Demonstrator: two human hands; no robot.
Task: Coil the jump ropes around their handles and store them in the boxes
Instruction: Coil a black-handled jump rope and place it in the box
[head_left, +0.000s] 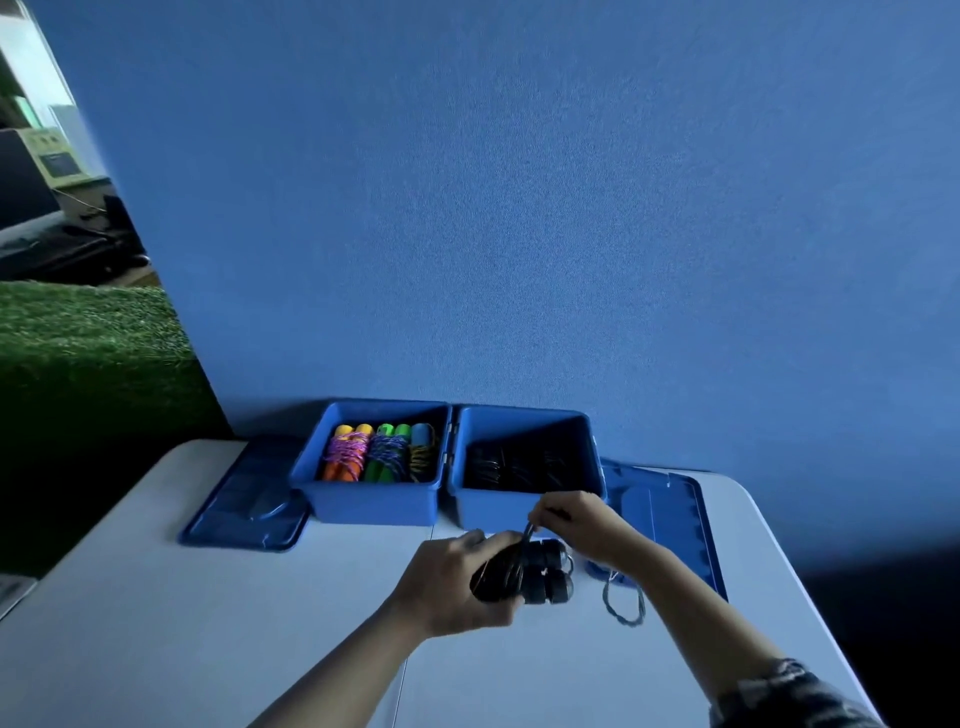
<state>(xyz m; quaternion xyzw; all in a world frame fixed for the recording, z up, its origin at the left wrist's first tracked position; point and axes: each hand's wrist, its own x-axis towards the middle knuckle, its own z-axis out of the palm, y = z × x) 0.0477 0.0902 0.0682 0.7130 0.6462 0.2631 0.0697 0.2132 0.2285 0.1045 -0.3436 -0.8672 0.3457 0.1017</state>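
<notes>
The inside of your right-hand blue box (524, 467) is deep in shadow: dark coiled shapes lie on its floor, but you cannot tell them apart. Your right hand (574, 522) covers part of that box's front rim, and your right sleeve (795, 691) is cut off at the bottom of the view. The rope's (623, 605) loose end runs under your right forearm, so part of its path is hidden.

The white table (208, 623) has open surface to your left and in front of you. One lid (247, 499) lies flat beside the left box (374, 499), the other lid (660, 499) beside the right box, reaching close to the table's right edge. Both boxes stand against the blue wall (519, 208), touching each other.

Your left hand (457, 584) is curled around the pair of black handles (540, 571), held side by side just above the table, near the right box. Your right fingers pinch a strand of rope just above the handles. The left box holds bright handles (379, 452) already wrapped in coloured rope.
</notes>
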